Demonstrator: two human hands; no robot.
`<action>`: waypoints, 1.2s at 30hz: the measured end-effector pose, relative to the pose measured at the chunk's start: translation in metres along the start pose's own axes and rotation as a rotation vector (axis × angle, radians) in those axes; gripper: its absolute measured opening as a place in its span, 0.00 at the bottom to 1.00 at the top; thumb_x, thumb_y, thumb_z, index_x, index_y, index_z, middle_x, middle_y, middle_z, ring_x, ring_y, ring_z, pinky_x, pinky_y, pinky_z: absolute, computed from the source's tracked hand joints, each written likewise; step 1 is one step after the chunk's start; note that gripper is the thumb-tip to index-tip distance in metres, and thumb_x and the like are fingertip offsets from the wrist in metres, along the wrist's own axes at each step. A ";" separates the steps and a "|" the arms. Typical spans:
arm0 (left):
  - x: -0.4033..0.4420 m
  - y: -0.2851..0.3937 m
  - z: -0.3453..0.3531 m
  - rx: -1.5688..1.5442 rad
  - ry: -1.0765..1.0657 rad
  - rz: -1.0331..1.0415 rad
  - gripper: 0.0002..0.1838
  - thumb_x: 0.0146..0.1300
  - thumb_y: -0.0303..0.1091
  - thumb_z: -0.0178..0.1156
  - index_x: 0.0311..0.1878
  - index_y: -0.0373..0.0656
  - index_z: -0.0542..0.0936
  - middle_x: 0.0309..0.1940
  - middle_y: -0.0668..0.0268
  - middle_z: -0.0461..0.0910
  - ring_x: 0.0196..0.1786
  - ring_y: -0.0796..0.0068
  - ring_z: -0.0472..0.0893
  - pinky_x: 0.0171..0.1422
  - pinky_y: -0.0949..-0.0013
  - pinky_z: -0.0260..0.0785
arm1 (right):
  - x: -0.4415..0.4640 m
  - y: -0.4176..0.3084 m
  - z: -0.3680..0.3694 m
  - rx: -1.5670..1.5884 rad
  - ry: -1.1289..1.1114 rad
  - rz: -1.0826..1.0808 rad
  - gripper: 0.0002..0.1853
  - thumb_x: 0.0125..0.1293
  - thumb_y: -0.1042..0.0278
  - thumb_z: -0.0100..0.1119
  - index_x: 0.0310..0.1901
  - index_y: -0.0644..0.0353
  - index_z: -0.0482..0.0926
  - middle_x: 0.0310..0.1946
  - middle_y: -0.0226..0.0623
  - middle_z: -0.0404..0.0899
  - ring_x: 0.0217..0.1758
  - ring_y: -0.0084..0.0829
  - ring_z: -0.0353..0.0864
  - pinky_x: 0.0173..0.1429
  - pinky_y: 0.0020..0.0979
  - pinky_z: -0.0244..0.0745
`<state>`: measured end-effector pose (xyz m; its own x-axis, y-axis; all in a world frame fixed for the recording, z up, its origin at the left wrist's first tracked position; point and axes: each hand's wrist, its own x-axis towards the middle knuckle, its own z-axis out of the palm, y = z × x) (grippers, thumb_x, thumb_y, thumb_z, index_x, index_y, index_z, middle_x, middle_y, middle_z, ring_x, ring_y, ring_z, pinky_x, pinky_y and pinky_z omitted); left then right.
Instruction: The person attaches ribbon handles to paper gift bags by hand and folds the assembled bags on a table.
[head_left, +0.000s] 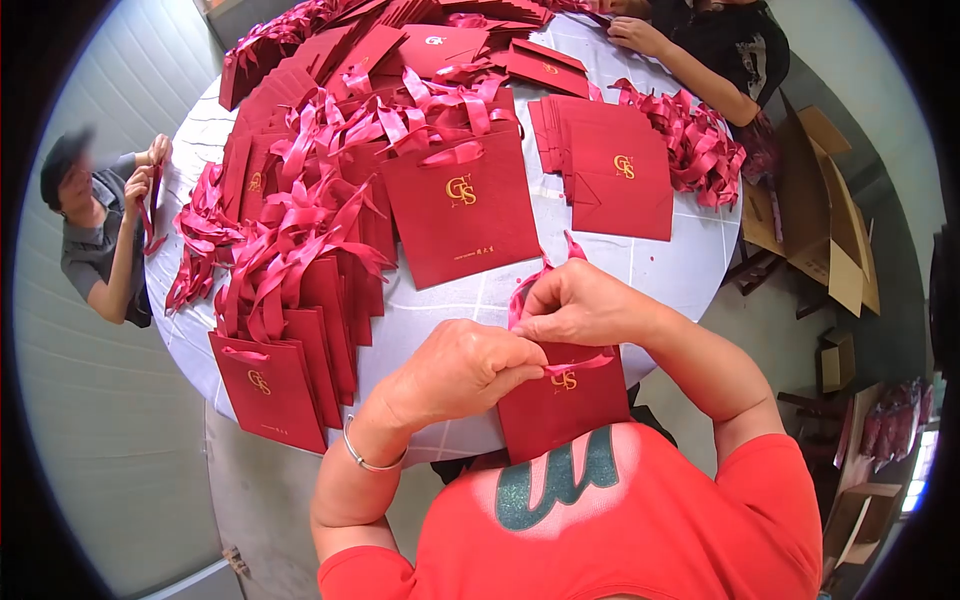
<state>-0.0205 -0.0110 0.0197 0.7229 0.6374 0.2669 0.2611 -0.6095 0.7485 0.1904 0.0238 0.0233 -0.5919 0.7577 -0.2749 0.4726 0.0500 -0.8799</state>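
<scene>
A red paper gift bag (560, 415) with a gold emblem stands at the table's near edge, close against my body. Pink ribbon (582, 368) runs across its upper front. My left hand (465, 372) is closed in a pinch at the bag's top, on the ribbon. Just above and to the right, my right hand (575, 305) also pinches ribbon, with a loop of it rising beyond the fingers. The fingertips of both hands are close together. My left hand partly covers the bag's upper left corner.
Stacked red bags with ribbon handles (270, 385) fill the left of the round table (460, 320). A larger bag (465, 205), flat bags (622, 175) and loose ribbons (700, 150) lie beyond. Two people work at the far sides. Cardboard boxes (825, 210) stand right.
</scene>
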 end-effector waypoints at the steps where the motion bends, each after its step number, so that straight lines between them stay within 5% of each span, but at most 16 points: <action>1: 0.000 0.000 0.000 -0.005 -0.002 0.002 0.05 0.57 0.29 0.69 0.37 0.42 0.86 0.28 0.60 0.85 0.30 0.62 0.85 0.34 0.67 0.76 | 0.002 0.003 0.003 0.071 0.037 -0.017 0.14 0.63 0.62 0.67 0.31 0.68 0.85 0.22 0.36 0.81 0.26 0.20 0.77 0.32 0.29 0.73; 3: 0.001 0.000 -0.001 0.016 -0.003 -0.008 0.05 0.57 0.29 0.69 0.37 0.42 0.86 0.27 0.60 0.84 0.29 0.62 0.84 0.34 0.67 0.76 | 0.003 0.005 0.005 0.143 0.062 0.031 0.13 0.63 0.65 0.65 0.32 0.69 0.84 0.22 0.35 0.82 0.27 0.19 0.77 0.32 0.28 0.74; 6: 0.001 -0.003 0.000 0.005 -0.002 -0.013 0.05 0.57 0.29 0.69 0.37 0.42 0.86 0.27 0.60 0.84 0.29 0.63 0.84 0.33 0.67 0.75 | 0.010 0.008 0.004 0.088 0.430 -0.052 0.11 0.67 0.67 0.63 0.31 0.67 0.81 0.22 0.26 0.78 0.29 0.13 0.74 0.32 0.23 0.70; 8: 0.002 -0.001 -0.002 -0.012 -0.007 -0.030 0.04 0.57 0.30 0.68 0.36 0.43 0.85 0.27 0.60 0.84 0.29 0.61 0.84 0.33 0.64 0.75 | 0.011 -0.003 -0.004 0.111 0.434 0.085 0.11 0.66 0.67 0.64 0.32 0.68 0.81 0.22 0.26 0.78 0.29 0.14 0.74 0.31 0.24 0.70; 17: 0.004 0.005 -0.003 -0.088 -0.048 -0.059 0.10 0.57 0.26 0.69 0.41 0.42 0.79 0.23 0.62 0.80 0.27 0.62 0.82 0.32 0.67 0.72 | 0.011 0.010 -0.003 -0.015 0.507 -0.066 0.11 0.66 0.67 0.65 0.34 0.69 0.81 0.25 0.28 0.80 0.29 0.16 0.74 0.32 0.24 0.71; 19: 0.004 0.008 -0.002 -0.084 -0.052 -0.065 0.10 0.57 0.26 0.69 0.40 0.42 0.78 0.23 0.62 0.80 0.27 0.62 0.82 0.32 0.66 0.72 | 0.001 0.003 -0.010 -0.001 0.534 -0.126 0.16 0.64 0.60 0.67 0.33 0.68 0.83 0.22 0.37 0.82 0.25 0.21 0.78 0.30 0.28 0.73; 23: 0.003 0.006 0.002 -0.019 0.054 -0.164 0.10 0.58 0.28 0.68 0.40 0.41 0.77 0.27 0.60 0.82 0.30 0.57 0.82 0.35 0.62 0.73 | -0.030 0.003 -0.034 -0.062 0.656 -0.101 0.16 0.65 0.59 0.67 0.32 0.67 0.83 0.20 0.34 0.80 0.24 0.17 0.74 0.28 0.27 0.69; 25: 0.003 0.002 0.003 -0.020 0.078 -0.174 0.11 0.58 0.29 0.68 0.40 0.41 0.75 0.30 0.58 0.83 0.32 0.54 0.82 0.37 0.59 0.74 | -0.043 0.012 -0.042 -0.229 0.544 0.031 0.15 0.69 0.62 0.64 0.32 0.67 0.82 0.22 0.26 0.78 0.26 0.15 0.73 0.29 0.24 0.67; 28: 0.005 0.001 0.003 0.007 0.095 -0.146 0.12 0.56 0.30 0.70 0.38 0.40 0.76 0.32 0.58 0.83 0.33 0.52 0.83 0.38 0.58 0.74 | -0.052 0.025 -0.036 -0.136 0.351 0.162 0.15 0.69 0.61 0.64 0.34 0.68 0.83 0.22 0.26 0.78 0.26 0.15 0.73 0.29 0.24 0.68; 31: 0.007 0.005 -0.001 0.201 0.227 -0.113 0.16 0.56 0.34 0.73 0.38 0.35 0.78 0.26 0.59 0.83 0.33 0.65 0.86 0.33 0.69 0.75 | -0.051 0.029 -0.031 0.074 0.338 0.140 0.10 0.67 0.66 0.67 0.35 0.66 0.82 0.27 0.27 0.80 0.31 0.16 0.75 0.35 0.22 0.72; 33: 0.006 0.006 -0.006 0.036 0.154 -0.491 0.18 0.58 0.39 0.73 0.38 0.33 0.79 0.25 0.57 0.83 0.28 0.69 0.85 0.31 0.71 0.74 | -0.051 0.030 -0.031 0.192 0.328 0.110 0.08 0.65 0.69 0.69 0.36 0.65 0.82 0.30 0.27 0.81 0.33 0.16 0.77 0.38 0.21 0.74; 34: 0.007 0.003 -0.008 0.004 0.078 -0.573 0.23 0.59 0.47 0.70 0.39 0.32 0.78 0.26 0.49 0.84 0.32 0.57 0.86 0.36 0.62 0.75 | -0.051 0.030 -0.032 0.322 0.286 0.081 0.07 0.64 0.70 0.70 0.36 0.64 0.82 0.30 0.26 0.81 0.33 0.16 0.77 0.37 0.21 0.74; 36: 0.007 0.003 -0.010 -0.017 0.040 -0.619 0.23 0.61 0.47 0.69 0.39 0.32 0.79 0.26 0.52 0.84 0.31 0.62 0.85 0.35 0.64 0.74 | -0.053 0.027 -0.032 0.452 0.240 0.048 0.07 0.62 0.71 0.71 0.36 0.62 0.82 0.31 0.26 0.82 0.33 0.17 0.78 0.36 0.20 0.73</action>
<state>-0.0204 -0.0038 0.0301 0.4156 0.8879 -0.1973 0.6138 -0.1137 0.7812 0.2557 0.0063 0.0266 -0.3853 0.8828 -0.2687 0.1343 -0.2345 -0.9628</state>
